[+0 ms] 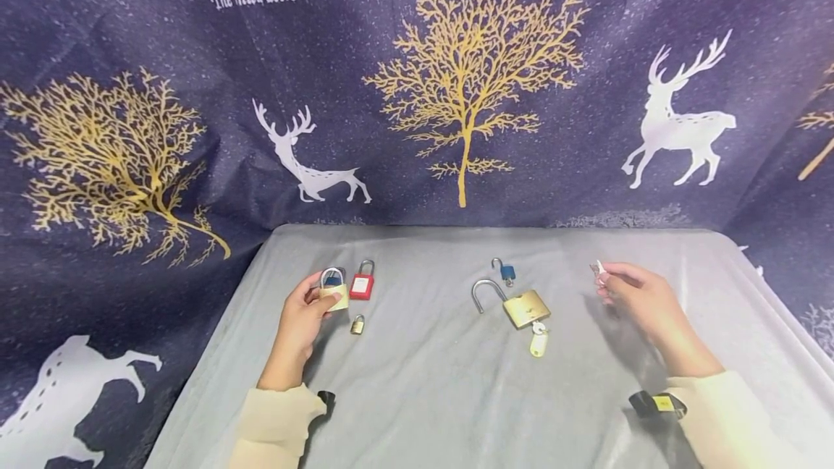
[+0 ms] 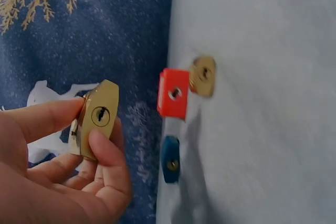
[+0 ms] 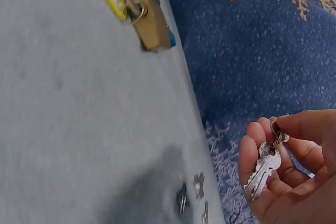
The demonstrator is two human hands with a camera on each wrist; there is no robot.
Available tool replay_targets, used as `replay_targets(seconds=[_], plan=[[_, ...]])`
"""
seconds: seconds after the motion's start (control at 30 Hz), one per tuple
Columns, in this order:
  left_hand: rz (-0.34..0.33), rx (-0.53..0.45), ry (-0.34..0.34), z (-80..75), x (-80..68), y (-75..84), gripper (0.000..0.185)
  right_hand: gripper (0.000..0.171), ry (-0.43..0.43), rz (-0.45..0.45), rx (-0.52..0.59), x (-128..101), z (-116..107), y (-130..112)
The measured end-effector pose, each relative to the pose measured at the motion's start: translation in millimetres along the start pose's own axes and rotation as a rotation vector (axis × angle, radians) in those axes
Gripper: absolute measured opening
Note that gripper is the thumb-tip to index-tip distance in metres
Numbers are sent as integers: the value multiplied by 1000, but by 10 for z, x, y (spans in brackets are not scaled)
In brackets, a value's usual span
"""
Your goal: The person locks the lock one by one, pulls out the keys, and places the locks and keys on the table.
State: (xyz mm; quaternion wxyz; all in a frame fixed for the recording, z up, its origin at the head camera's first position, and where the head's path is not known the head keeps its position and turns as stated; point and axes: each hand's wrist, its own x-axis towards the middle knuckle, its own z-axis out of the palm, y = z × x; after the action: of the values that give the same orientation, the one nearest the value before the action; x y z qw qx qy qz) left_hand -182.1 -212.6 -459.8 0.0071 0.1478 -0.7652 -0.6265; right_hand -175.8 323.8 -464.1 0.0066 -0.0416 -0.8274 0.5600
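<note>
On the grey cloth-covered table (image 1: pixel 430 396), against a dark blue backdrop (image 1: pixel 404 93) printed with gold trees and white deer, the following items are showing.

Left hand (image 1: pixel 301 324): lifted just above the cloth at the table's left side, thumb and fingers curling round a brass padlock (image 1: pixel 334 291), which it is gripping by the body. In the left wrist view the padlock's keyhole face (image 2: pixel 100 115) is turning toward the camera, thumb below and forefinger above it.

Beside that hand, lying on the cloth: a red padlock (image 1: pixel 361 282) just right of the held one; a small brass padlock (image 1: pixel 357 324) near, toward the viewer; a blue padlock (image 2: pixel 169 158), seen clearly only in the left wrist view.

Right hand (image 1: pixel 635 299): hovering over the right side of the table, fingers curling and pinching a ring of silver keys (image 3: pixel 264 170), which are hanging against the palm.

Centre of the table, well apart from both hands: a large brass padlock (image 1: pixel 524 307) lying with its shackle swung open, a key with a yellow tag (image 1: pixel 538 343) sitting in its keyhole; a second small blue padlock (image 1: pixel 505 271) lying just behind it, shackle also standing open.

Both wrists: cream sleeves and dark straps showing.
</note>
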Motion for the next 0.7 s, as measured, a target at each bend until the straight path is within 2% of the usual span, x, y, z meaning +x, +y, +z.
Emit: replay_targets(seconds=[0.17, 0.43, 0.6, 0.7], plan=[[-20, 88, -8, -66, -3, -74, 61, 49, 18, 16, -43, -13, -68, 54], [10, 250, -55, -151, 16, -251, 59, 45, 18, 3, -131, -5, -154, 146], [11, 300, -74, -169, 11, -273, 55, 44, 5, -13, -154, 16, -190, 185], [14, 322, -77, -173, 4, -261, 55, 44, 3, -18, -208, 17, -211, 191]])
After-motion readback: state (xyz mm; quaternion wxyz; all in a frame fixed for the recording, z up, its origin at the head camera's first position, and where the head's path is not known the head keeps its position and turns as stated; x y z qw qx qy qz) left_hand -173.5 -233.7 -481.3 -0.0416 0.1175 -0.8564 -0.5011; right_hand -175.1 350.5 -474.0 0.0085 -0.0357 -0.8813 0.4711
